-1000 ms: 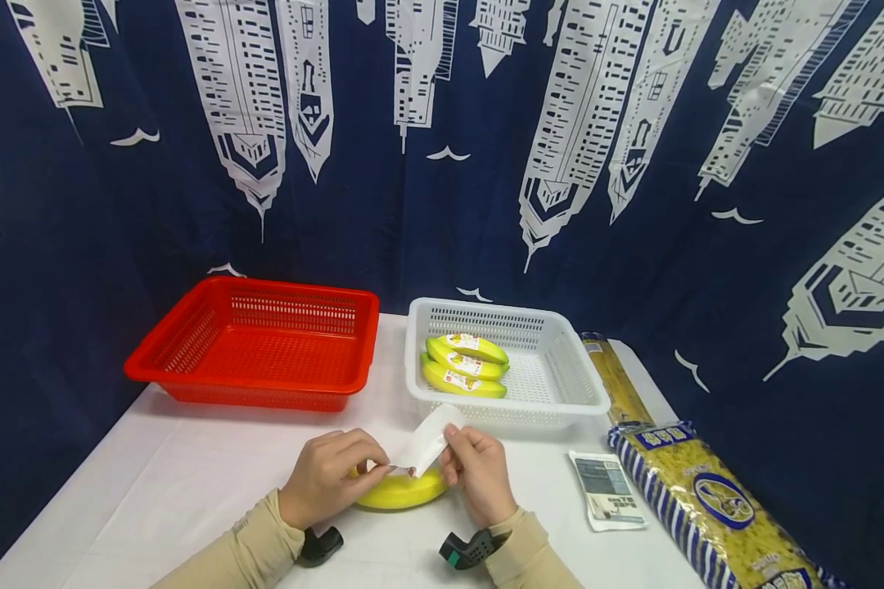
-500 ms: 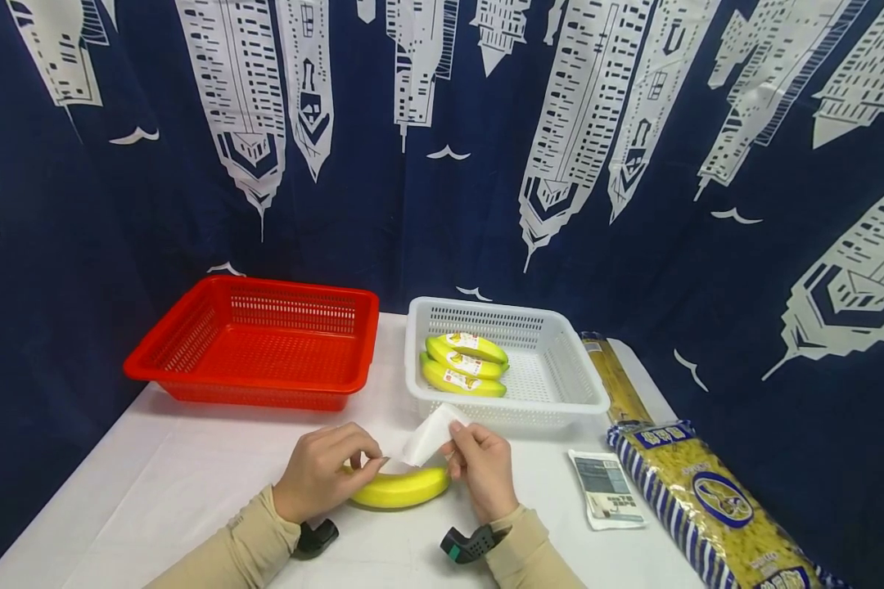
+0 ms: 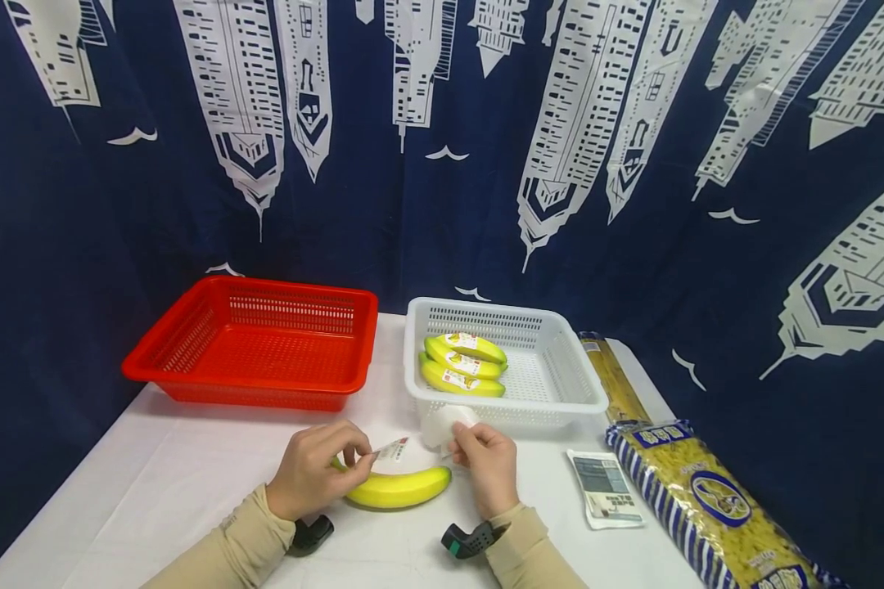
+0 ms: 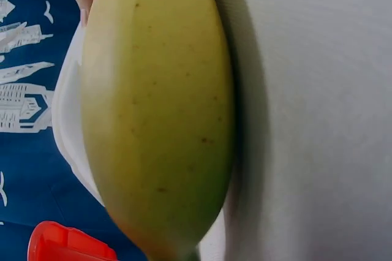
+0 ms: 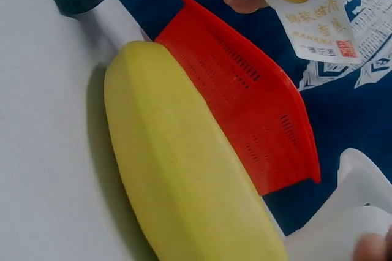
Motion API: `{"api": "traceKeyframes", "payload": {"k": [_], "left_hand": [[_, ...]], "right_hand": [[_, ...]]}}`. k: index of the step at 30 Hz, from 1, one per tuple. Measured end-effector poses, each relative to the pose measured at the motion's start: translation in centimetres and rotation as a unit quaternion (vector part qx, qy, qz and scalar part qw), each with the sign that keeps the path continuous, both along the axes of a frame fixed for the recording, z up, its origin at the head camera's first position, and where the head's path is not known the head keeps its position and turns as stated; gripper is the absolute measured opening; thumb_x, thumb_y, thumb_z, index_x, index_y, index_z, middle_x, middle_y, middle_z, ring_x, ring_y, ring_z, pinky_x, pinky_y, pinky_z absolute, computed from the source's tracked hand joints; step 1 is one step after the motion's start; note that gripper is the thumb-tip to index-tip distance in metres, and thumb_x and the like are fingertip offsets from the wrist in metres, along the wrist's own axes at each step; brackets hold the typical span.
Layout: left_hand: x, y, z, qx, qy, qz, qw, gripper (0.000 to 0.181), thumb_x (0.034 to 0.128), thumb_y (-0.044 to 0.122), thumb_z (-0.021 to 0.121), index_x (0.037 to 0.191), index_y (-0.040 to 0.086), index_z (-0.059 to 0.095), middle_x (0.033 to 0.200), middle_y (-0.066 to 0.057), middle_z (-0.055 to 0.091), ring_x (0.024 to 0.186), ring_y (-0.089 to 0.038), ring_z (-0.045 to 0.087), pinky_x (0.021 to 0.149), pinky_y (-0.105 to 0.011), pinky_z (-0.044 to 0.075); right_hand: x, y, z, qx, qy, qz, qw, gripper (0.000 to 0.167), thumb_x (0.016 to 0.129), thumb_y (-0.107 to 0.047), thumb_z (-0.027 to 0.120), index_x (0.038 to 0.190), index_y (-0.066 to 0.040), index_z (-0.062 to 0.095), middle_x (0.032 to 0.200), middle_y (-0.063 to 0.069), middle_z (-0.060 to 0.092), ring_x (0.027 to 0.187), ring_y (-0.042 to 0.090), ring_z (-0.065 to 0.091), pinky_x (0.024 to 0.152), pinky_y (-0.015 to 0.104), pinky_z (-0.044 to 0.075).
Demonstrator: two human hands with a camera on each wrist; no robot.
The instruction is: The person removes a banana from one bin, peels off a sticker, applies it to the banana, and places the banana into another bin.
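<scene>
A yellow banana lies on the white table between the two hands and fills much of both wrist views. Above its left end my left hand pinches a small printed sticker by its edge. The right wrist view shows that sticker's front, with drawn bananas and the word BANANA. On the other side, my right hand holds a curled piece of white backing paper between thumb and fingers. Sticker and paper are apart. No sticker shows on the visible sides of this banana.
A white basket behind the right hand contains three bananas with stickers on them. To its left stands a red basket. Along the right side lie a small white packet, a pasta bag and another long yellow pack.
The sticker has come away from the backing paper in my left hand, which has moved slightly left. My right hand has drawn the paper a little to the right.
</scene>
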State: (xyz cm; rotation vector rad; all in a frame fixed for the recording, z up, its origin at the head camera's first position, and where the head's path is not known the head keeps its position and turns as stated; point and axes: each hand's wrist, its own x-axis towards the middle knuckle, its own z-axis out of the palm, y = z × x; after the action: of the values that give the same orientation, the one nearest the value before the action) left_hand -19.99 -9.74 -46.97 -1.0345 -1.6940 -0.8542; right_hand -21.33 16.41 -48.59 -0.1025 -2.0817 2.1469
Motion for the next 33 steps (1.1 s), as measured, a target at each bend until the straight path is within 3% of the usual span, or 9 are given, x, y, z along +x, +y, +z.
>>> {"api": "traceKeyframes", "payload": {"k": [5, 12, 15, 19, 21, 25, 27, 29, 33], "left_hand": [[0.1, 0.0, 0.0, -0.005, -0.009, -0.003, 0.9999, 0.010, 0.0914, 0.018, 0.066, 0.082, 0.017, 0.065, 0.072, 0.010, 0.062, 0.059, -0.003, 0.055, 0.056, -0.009, 0.041], [0.5, 0.0, 0.1, -0.045, -0.049, -0.003, 0.9978, 0.013, 0.0834, 0.010, 0.077, 0.089, 0.019, 0.069, 0.076, 0.013, 0.065, 0.060, -0.001, 0.057, 0.055, -0.009, 0.043], [0.6, -0.1, 0.0, -0.057, -0.068, 0.006, 0.9960, 0.011, 0.0865, 0.014, 0.078, 0.092, 0.019, 0.070, 0.078, 0.014, 0.066, 0.061, 0.001, 0.057, 0.056, -0.008, 0.042], [0.6, -0.1, -0.1, -0.057, -0.065, 0.019, 0.9961, 0.005, 0.0916, 0.018, 0.073, 0.089, 0.021, 0.070, 0.076, 0.015, 0.067, 0.060, 0.001, 0.057, 0.057, -0.009, 0.041], [0.6, -0.1, -0.2, -0.056, -0.068, 0.022, 0.9959, 0.007, 0.0897, 0.016, 0.073, 0.088, 0.022, 0.070, 0.076, 0.016, 0.067, 0.060, 0.002, 0.057, 0.057, -0.009, 0.041], [0.7, 0.0, -0.3, -0.058, -0.102, 0.024, 0.9928, 0.016, 0.0818, 0.010, 0.078, 0.088, 0.022, 0.069, 0.076, 0.016, 0.067, 0.061, 0.003, 0.056, 0.057, -0.008, 0.041], [0.8, -0.1, -0.4, -0.059, -0.126, 0.022, 0.9900, 0.017, 0.0821, 0.010, 0.079, 0.089, 0.022, 0.069, 0.076, 0.016, 0.067, 0.062, 0.004, 0.055, 0.057, -0.008, 0.041], [0.9, -0.1, -0.5, -0.062, -0.150, 0.013, 0.9866, 0.016, 0.0843, 0.011, 0.079, 0.090, 0.022, 0.069, 0.076, 0.016, 0.067, 0.063, 0.005, 0.055, 0.057, -0.008, 0.042], [1.0, -0.2, -0.5, -0.068, -0.193, -0.010, 0.9788, 0.020, 0.0837, 0.009, 0.080, 0.093, 0.022, 0.068, 0.076, 0.016, 0.067, 0.064, 0.007, 0.056, 0.057, -0.009, 0.044]], "right_hand": [[0.1, -0.2, -0.1, 0.068, -0.004, 0.057, 0.9961, 0.024, 0.094, -0.023, 0.076, 0.094, 0.001, 0.076, 0.087, 0.009, 0.078, 0.086, 0.015, 0.073, 0.082, 0.028, 0.057], [0.4, -0.7, -0.3, 0.167, 0.052, 0.154, 0.9724, 0.026, 0.102, -0.028, 0.066, 0.104, -0.007, 0.080, 0.103, 0.007, 0.079, 0.106, 0.017, 0.069, 0.091, 0.023, 0.052], [0.6, -0.9, -0.3, 0.176, 0.082, 0.145, 0.9702, 0.022, 0.101, -0.026, 0.066, 0.106, -0.009, 0.080, 0.107, 0.005, 0.078, 0.107, 0.017, 0.069, 0.092, 0.024, 0.053], [0.9, -0.9, -0.2, 0.184, 0.138, 0.120, 0.9657, 0.019, 0.102, -0.025, 0.066, 0.103, -0.012, 0.079, 0.102, -0.002, 0.078, 0.101, 0.013, 0.069, 0.090, 0.025, 0.053], [1.2, -0.9, -0.1, 0.188, 0.187, 0.135, 0.9548, 0.016, 0.101, -0.020, 0.066, 0.105, -0.010, 0.078, 0.102, -0.001, 0.078, 0.099, 0.014, 0.068, 0.090, 0.029, 0.052], [1.5, -0.9, -0.1, 0.190, 0.286, 0.196, 0.9183, 0.019, 0.095, -0.009, 0.073, 0.113, -0.007, 0.075, 0.107, 0.004, 0.075, 0.101, 0.020, 0.065, 0.092, 0.035, 0.052], [1.5, -1.0, -0.1, 0.197, 0.319, 0.204, 0.9044, 0.021, 0.092, -0.008, 0.077, 0.112, -0.009, 0.075, 0.108, 0.005, 0.074, 0.104, 0.021, 0.064, 0.093, 0.036, 0.053], [1.5, -1.1, 0.0, 0.202, 0.329, 0.197, 0.9011, 0.021, 0.091, -0.010, 0.079, 0.111, -0.012, 0.076, 0.106, 0.003, 0.075, 0.103, 0.019, 0.064, 0.092, 0.034, 0.054], [1.5, -1.1, -0.1, 0.201, 0.313, 0.194, 0.9077, 0.013, 0.093, -0.012, 0.077, 0.106, -0.014, 0.077, 0.101, 0.001, 0.075, 0.100, 0.014, 0.065, 0.087, 0.030, 0.055]]}}
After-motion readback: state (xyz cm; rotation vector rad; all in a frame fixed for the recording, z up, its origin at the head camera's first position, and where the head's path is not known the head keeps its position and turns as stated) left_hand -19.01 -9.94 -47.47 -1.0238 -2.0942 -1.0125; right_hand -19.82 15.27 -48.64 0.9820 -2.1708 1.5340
